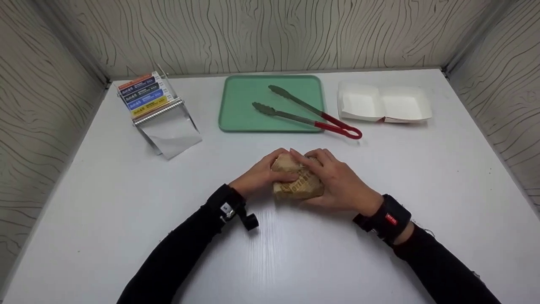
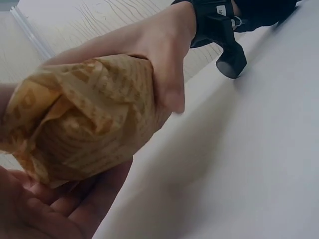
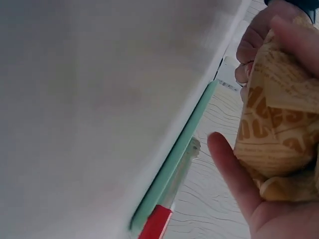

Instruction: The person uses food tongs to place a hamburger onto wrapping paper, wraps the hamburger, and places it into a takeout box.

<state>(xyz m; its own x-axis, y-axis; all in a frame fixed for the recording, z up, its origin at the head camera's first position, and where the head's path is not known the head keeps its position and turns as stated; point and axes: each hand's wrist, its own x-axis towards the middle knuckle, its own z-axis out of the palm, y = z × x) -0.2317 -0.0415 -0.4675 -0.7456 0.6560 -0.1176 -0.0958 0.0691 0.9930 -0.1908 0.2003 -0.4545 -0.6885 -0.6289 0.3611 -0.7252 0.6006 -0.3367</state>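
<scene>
A bundle wrapped in brown printed paper is held between both hands above the white table. My left hand grips its left side, thumb across the front. From the right, my right hand holds the bundle, its fingers over the top and around the side. In the left wrist view the wrapper shows creased folds at one end, and the right hand's fingers curl beneath it. The right wrist view shows large lettering on the paper. What lies inside the wrapping is hidden.
Behind the hands lies a green tray with red-handled metal tongs across it, handles past its edge. An unfolded white carton lies back right. A metal stand with coloured boxes and a white sheet is at back left.
</scene>
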